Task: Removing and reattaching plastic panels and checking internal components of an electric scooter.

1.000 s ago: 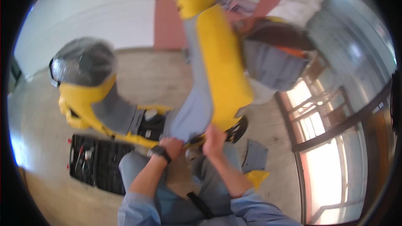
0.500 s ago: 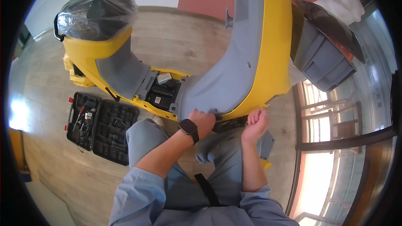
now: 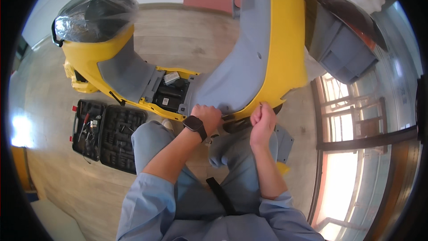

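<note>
Scooter stands just ahead of my left hand and right hand, its length running left to right; right is nearer its front. Both curl; whether they pinch something, I cannot tell.

scooter: yellow, grey | watch: black | tool case: black | sleeves: blue

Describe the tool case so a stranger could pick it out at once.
Find the big yellow-and-grey scooter, then its plastic-wrapped seat at the picture's left. Below that end, on the floor, lies the tool case, black and spread open. Two red latches on its left edge set it apart from the scooter above.
</note>
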The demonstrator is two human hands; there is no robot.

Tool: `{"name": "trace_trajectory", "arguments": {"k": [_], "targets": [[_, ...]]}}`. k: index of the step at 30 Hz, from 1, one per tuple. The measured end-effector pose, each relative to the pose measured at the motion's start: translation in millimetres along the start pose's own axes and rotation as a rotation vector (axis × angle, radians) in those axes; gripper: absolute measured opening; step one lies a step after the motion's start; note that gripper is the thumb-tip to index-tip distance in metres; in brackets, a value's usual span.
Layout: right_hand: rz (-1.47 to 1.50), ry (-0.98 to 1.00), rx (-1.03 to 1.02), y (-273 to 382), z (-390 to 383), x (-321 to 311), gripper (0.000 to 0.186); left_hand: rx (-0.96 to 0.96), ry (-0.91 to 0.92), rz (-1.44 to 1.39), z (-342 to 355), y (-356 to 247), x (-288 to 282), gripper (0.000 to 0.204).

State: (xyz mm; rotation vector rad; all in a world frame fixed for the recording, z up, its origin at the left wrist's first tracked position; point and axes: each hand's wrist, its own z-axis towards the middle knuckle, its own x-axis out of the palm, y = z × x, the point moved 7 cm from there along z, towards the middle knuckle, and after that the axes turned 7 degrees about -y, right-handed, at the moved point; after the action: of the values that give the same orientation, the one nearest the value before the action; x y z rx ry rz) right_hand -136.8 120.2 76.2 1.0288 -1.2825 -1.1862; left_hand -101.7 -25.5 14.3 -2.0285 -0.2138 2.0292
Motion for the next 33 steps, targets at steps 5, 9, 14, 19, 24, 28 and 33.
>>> {"name": "trace_trajectory", "arguments": {"k": [5,9,14,19,24,28,33], "targets": [[0.297,-0.016,0.964,-64.2,-74.3,4.8,0.02,-0.001,0.068,0.037,-3.8,-2.2,7.9,0.019],[0.273,-0.062,1.152,-117.7,-103.1,-5.6,0.017,0.027,0.102,0.04,-2.6,-4.5,20.4,0.019],[0.201,-0.116,1.013,-135.9,-87.5,-9.8,0.014,0.066,0.029,-0.024,-4.5,-5.2,17.6,0.03],[0.138,-0.111,0.866,-132.5,-77.7,-6.1,0.017,0.057,0.039,-0.006,-5.0,-5.0,17.6,0.024],[0.031,-0.034,0.794,-127.6,-78.2,-3.1,0.02,0.07,0.012,-0.009,-6.0,-8.0,13.7,0.022],[0.059,-0.053,0.74,-126.7,-74.0,2.2,0.022,0.088,0.024,0.024,-5.4,-11.2,11.2,0.027],[0.0,-0.039,0.632,-138.2,-67.0,0.7,0.025,0.06,0.005,0.064,-3.9,-7.1,13.4,0.032]]}}
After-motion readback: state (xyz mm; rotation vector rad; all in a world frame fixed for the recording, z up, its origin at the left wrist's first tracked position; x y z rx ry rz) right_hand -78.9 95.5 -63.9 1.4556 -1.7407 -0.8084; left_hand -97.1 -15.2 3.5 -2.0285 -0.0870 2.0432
